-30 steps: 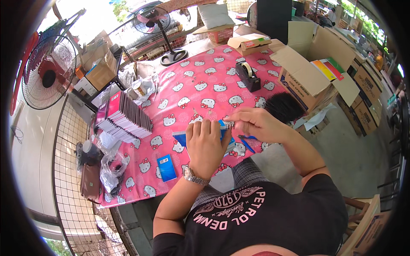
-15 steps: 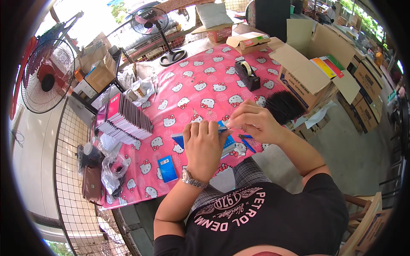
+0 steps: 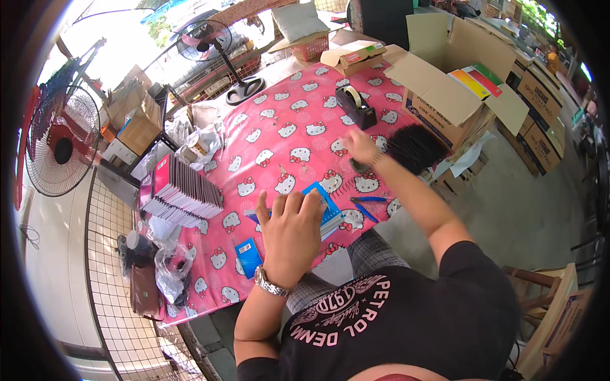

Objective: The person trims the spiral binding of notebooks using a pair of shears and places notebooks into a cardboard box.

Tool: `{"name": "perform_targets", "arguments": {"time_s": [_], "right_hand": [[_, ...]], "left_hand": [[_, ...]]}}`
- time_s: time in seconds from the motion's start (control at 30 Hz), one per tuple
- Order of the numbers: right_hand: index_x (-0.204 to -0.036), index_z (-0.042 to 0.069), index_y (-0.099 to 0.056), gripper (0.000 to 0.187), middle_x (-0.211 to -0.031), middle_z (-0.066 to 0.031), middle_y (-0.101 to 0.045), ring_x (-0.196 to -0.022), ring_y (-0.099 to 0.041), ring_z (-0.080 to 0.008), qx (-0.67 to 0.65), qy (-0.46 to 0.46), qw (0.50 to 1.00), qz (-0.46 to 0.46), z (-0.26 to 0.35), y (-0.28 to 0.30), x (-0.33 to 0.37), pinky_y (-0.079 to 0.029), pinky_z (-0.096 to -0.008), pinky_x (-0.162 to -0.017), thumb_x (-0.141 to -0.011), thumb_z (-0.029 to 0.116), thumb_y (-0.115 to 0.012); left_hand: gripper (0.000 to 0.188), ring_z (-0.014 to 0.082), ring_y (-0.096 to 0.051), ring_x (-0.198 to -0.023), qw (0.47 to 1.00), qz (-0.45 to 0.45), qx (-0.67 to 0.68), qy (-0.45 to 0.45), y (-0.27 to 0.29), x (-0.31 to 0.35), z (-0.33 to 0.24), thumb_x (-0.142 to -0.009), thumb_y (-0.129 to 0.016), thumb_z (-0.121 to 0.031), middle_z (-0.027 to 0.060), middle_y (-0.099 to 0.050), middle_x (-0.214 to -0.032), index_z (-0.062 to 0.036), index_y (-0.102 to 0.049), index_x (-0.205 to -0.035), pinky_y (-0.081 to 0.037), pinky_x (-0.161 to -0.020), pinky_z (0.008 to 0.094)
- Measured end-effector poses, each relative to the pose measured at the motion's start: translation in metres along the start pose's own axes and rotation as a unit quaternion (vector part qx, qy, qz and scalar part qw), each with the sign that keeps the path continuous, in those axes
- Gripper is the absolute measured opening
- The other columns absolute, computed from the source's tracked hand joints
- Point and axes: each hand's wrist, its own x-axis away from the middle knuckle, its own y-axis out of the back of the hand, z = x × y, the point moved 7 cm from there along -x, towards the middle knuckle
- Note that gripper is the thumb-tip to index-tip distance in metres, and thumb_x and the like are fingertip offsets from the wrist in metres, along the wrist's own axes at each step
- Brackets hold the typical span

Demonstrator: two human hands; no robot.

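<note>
Pink cartoon-cat tablecloth [image 3: 279,136], cluttered workshop

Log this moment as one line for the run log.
left hand: pressing blue notebook on table | right hand: reaching toward black coil pile | pliers: lying beside notebook

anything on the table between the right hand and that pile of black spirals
Nothing visible. The right hand hovers just left of the black spiral pile, with only bare pink tablecloth between them. The tape dispenser sits farther back, off that line. The left hand holds the blue booklet.
</note>
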Motion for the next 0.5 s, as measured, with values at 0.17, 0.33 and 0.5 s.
{"name": "perform_targets", "arguments": {"time_s": [0.17,0.33,0.5], "right_hand": [[-0.129,0.006,-0.057,0.063,-0.136,-0.0196,-0.055,-0.130,-0.051,-0.0361,0.284,-0.053,0.955,-0.070,-0.067,-0.087,0.050,-0.030,-0.0560,-0.113,-0.084,0.050,-0.068],[-0.121,0.009,-0.066,0.048,-0.113,-0.0073,-0.063,-0.109,-0.058,-0.0200,-0.336,0.033,0.907,0.250,0.043,-0.037,0.015,-0.046,-0.0348,-0.095,-0.082,0.036,-0.073],[-0.120,0.001,-0.065,0.044,-0.119,-0.0086,-0.057,-0.107,-0.058,-0.0172,-0.358,0.240,0.743,0.512,0.217,0.095,0.072,-0.046,-0.0339,-0.093,-0.085,0.026,-0.071]], "left_hand": [[0.029,0.0311,-0.053,-0.113,0.995,-0.065,-0.038,0.059,0.012,0.006,0.009,-0.088,-0.070,-0.030,0.0050,-0.061,-0.105,-0.0126,-0.062,-0.110,-0.030,-0.106,0.0540],[0.034,0.0323,-0.052,-0.105,0.989,-0.113,0.032,0.095,0.006,0.020,0.034,-0.082,-0.076,-0.033,0.0068,-0.059,-0.101,-0.0100,-0.063,-0.103,-0.036,-0.095,0.0492],[0.035,0.0299,-0.051,-0.098,0.988,-0.110,0.029,0.106,0.005,0.014,0.033,-0.078,-0.078,-0.035,0.0093,-0.056,-0.098,-0.0102,-0.062,-0.097,-0.038,-0.088,0.0477]]}}
